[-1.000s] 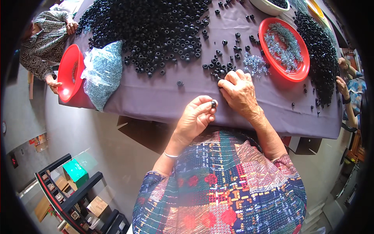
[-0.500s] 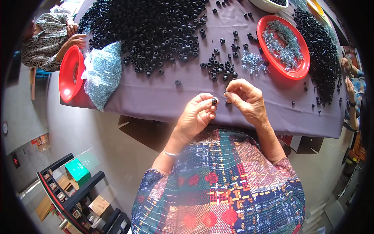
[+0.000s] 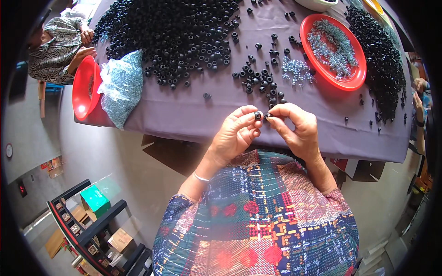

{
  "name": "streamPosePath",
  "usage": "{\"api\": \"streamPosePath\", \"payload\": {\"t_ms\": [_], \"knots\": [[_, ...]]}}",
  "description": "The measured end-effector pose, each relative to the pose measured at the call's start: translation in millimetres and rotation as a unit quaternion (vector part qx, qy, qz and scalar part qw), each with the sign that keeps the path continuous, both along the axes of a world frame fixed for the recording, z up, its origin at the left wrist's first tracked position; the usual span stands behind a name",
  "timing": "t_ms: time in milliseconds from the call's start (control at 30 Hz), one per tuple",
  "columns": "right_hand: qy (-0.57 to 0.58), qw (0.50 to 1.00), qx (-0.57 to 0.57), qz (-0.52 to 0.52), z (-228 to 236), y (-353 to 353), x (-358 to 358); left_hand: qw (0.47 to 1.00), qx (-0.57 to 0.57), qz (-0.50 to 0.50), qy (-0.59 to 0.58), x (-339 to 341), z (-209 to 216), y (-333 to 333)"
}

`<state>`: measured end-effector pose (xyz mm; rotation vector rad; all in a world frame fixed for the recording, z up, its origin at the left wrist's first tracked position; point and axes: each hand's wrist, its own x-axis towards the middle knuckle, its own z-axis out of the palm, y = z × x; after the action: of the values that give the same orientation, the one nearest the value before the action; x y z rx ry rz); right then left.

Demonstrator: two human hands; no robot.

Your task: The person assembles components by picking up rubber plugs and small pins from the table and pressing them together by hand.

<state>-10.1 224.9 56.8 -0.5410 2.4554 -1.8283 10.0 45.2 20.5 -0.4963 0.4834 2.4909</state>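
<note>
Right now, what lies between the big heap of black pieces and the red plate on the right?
In the head view, scattered black pieces and a patch of pale, shiny bits lie on the purple cloth between heap and plate.

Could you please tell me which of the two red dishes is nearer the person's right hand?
The red plate ahead and right of the right hand, carrying pale bits; the other, a red bowl, sits far left, beyond the bag.

Patchwork-print top [image 3: 258,216] in navy, red and green, slim pale bangle [image 3: 200,177]
</note>
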Motion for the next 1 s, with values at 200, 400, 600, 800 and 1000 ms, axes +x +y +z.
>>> {"api": "streamPosePath", "payload": {"t_ms": [200, 400, 600, 800, 1000], "knots": [[0.117, 0.989, 0.085, -0.003, 2.2, -1.2, 3.0, 1.0, -0.019, 0.001, 0.01, 1.1, -0.5, 3.7], [0.144, 0.982, 0.12, -0.002, 4.1, -2.8, 3.7, 0.999, -0.047, 0.007, 0.018, 2.5, -0.7, 5.1], [0.153, 0.976, 0.153, 0.002, 3.4, -4.6, 3.9, 0.997, -0.066, 0.007, 0.026, 3.8, -2.3, 5.3], [0.147, 0.973, 0.18, 0.007, 2.8, -6.3, 5.9, 0.996, -0.08, 0.009, 0.03, 6.6, -2.6, 4.8], [0.152, 0.971, 0.186, 0.015, 0.8, -8.4, 4.2, 0.995, -0.092, 0.008, 0.033, 6.1, -5.3, 4.1]]}}
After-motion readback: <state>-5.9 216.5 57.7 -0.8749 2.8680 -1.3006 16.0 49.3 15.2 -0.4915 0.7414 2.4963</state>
